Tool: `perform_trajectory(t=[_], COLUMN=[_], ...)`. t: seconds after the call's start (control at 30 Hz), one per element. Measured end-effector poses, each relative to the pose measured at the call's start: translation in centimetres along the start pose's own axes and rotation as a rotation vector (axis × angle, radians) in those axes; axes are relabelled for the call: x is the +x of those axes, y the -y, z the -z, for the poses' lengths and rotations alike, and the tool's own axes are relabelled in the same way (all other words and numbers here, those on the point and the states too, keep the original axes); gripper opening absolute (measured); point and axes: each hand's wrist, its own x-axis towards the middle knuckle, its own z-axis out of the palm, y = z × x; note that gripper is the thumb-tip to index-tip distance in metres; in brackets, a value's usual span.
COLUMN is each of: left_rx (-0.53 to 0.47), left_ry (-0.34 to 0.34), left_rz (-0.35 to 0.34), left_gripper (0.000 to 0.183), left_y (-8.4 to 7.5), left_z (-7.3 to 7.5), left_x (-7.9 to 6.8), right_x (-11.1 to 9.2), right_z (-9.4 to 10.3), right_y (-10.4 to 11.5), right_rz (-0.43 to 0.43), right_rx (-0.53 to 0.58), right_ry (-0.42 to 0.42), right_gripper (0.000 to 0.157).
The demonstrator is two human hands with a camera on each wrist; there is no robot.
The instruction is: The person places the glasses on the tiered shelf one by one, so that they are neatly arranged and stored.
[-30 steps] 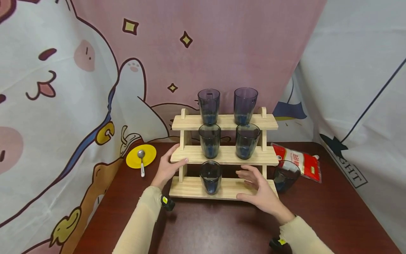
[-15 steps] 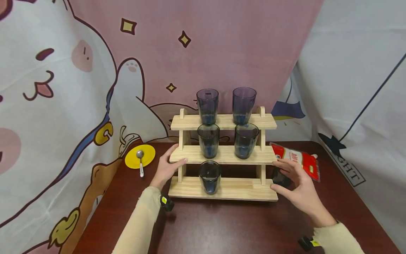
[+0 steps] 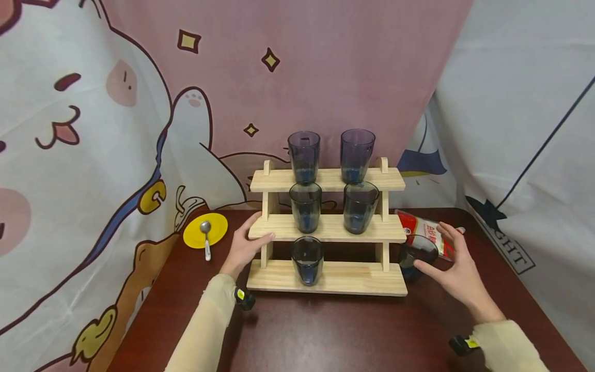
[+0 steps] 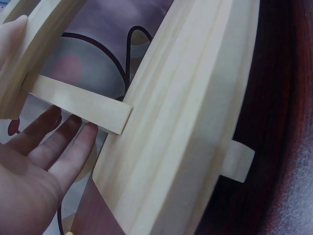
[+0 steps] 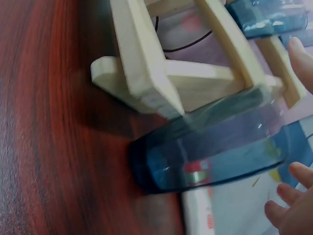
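Observation:
A three-tier wooden display rack (image 3: 358, 280) stands on the dark table. My left hand (image 3: 243, 251) holds the left end of its middle shelf, thumb over the board; in the left wrist view the fingers (image 4: 73, 161) touch the upright. Beside the rack's right end a tinted drinking glass (image 3: 413, 258) stands on the table. My right hand (image 3: 460, 274) is spread at this glass, thumb on the near side and fingers beyond; in the right wrist view the fingertips (image 5: 288, 193) appear apart from it. Several like glasses stand on the rack, one of them (image 3: 307, 263) on the bottom shelf.
Behind the right-hand glass lies a red and white packet (image 3: 425, 227), partly hidden. A yellow plate (image 3: 192, 235) with a spoon (image 3: 206, 240) rests left of the rack. A printed cloth (image 3: 223, 98) hangs close behind the table.
My right hand has moved right, from in front of the bottom shelf to the glass beside the rack, and its fingers have spread. My left hand stays at the middle shelf.

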Motion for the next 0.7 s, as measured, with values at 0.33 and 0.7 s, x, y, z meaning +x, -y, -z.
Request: perform_trajectory(t=[0.33, 0.7], left_rx=[0.008, -0.019], left_ry=[-0.008, 0.012], left_rz=[-0.004, 0.031], left_gripper=[0.077, 0.078], left_y=[0.1, -2.8], left_z=[-0.2, -0.3], left_x=[-0.1, -1.2], right_x=[1.0, 1.2], right_z=[-0.8, -2.1], right_y=[-2.6, -4.0], right_rz=[-0.151, -0.248], right_rx=[0.135, 0.208], right_ry=[0.125, 0.215], right_gripper=[0.123, 0.113])
